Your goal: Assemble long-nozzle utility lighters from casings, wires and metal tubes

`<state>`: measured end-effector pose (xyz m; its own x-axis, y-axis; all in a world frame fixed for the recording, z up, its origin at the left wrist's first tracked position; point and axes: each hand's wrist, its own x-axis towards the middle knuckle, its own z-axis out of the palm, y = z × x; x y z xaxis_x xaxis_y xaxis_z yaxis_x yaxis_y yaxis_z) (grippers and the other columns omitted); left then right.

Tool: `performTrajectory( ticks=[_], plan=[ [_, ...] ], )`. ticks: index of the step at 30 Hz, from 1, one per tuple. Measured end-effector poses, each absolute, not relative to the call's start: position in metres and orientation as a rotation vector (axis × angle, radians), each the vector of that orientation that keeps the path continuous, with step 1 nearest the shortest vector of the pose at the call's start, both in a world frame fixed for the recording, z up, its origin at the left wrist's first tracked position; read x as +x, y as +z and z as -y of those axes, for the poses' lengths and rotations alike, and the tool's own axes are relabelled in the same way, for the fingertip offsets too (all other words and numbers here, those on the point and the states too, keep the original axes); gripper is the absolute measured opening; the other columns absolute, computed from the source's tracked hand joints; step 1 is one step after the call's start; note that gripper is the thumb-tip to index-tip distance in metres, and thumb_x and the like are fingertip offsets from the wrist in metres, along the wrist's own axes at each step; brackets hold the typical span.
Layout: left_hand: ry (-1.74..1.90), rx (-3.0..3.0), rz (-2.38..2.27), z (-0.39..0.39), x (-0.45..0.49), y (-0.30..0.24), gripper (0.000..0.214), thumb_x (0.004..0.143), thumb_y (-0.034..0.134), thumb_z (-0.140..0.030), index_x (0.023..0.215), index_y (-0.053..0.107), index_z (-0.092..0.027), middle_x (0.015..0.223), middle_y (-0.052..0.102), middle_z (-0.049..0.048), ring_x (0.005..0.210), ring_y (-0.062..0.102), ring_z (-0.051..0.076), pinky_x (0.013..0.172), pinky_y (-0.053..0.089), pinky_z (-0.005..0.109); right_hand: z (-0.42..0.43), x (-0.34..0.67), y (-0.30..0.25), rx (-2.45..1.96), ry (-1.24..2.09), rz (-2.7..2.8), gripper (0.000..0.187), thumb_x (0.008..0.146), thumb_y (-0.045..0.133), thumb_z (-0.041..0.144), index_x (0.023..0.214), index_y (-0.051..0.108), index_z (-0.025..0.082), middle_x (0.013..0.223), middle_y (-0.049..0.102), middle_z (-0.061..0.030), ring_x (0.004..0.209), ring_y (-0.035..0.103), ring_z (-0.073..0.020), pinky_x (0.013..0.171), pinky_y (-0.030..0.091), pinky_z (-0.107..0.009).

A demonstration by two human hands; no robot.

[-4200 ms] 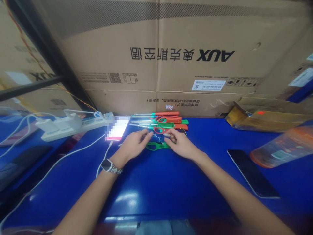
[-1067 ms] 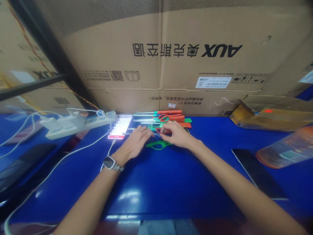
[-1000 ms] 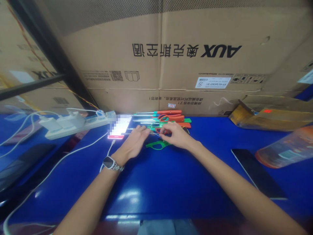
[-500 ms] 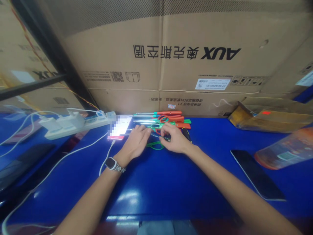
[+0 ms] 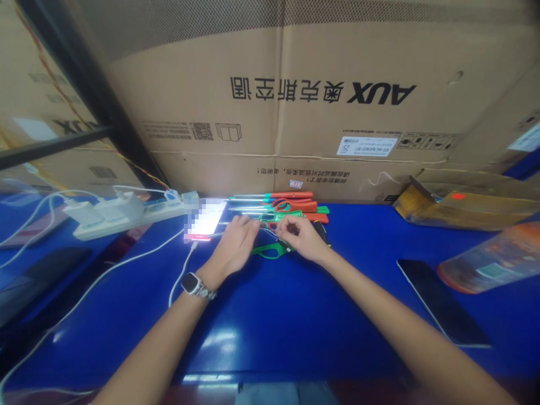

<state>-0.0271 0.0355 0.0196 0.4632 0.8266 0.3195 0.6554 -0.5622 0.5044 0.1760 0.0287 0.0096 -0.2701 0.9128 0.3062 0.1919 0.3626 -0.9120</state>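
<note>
My left hand (image 5: 239, 243), with a watch on its wrist, bends its fingers together over the slim barrel of a long-nosed lighter, whose inner parts are mostly hidden. Close beside it, my right hand (image 5: 304, 236) pinches thumb and forefinger on a thin wire (image 5: 270, 231) that runs between the hands. Just below the fingers lies a green lighter handle shell (image 5: 270, 251) with a trigger loop. Several long-nosed lighters (image 5: 297, 205) with red and green handles lie in a row behind the hands. A black and yellow screwdriver handle (image 5: 321, 232) shows beyond my right hand.
A lit phone (image 5: 206, 219) on a white cable lies left of the hands, before a white power strip (image 5: 126, 216). At right are a dark phone (image 5: 441, 301), a clear plastic jar (image 5: 493, 261) and an open carton (image 5: 455, 205). A large cardboard box (image 5: 189, 163) stands behind.
My right hand has shifted slightly and its fingertips have lifted and turned, so more of the wire and green shell shows. My left hand stays in place.
</note>
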Motion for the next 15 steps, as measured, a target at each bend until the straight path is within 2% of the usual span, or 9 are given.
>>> performTrajectory(
  ticks=[4,10,15],
  plan=[
    [0.81,2.339,-1.229,-0.036,-0.027,0.02,0.051,0.105,0.019,-0.038,0.109,0.067,-0.021,0.094,0.058,0.0057,0.091,0.049,0.024,0.092,0.037,0.044,-0.03,0.178,0.012,-0.941,1.105,1.612,0.024,0.075,0.066,0.033,0.067,0.047,0.021,0.071,0.056,0.0009,0.066,0.05,-0.0136,0.062,0.039,-0.027],
    [0.903,2.294,-1.113,-0.037,-0.028,0.021,0.022,0.096,0.046,-0.029,0.109,0.062,-0.023,0.101,0.062,0.0038,0.094,0.051,0.023,0.088,0.042,0.04,-0.034,0.185,0.013,-0.919,1.231,1.613,0.028,0.072,0.071,0.035,0.067,0.047,0.021,0.07,0.058,0.0011,0.065,0.05,-0.0132,0.06,0.039,-0.026],
    [0.942,2.367,-1.04,-0.037,-0.028,0.021,0.02,0.099,0.043,-0.03,0.102,0.061,-0.021,0.101,0.063,0.0045,0.097,0.052,0.023,0.09,0.042,0.038,-0.035,0.188,0.012,-1.015,1.261,1.676,0.021,0.07,0.065,0.027,0.063,0.047,0.02,0.068,0.057,0.0017,0.062,0.05,-0.0121,0.06,0.04,-0.026]
  ],
)
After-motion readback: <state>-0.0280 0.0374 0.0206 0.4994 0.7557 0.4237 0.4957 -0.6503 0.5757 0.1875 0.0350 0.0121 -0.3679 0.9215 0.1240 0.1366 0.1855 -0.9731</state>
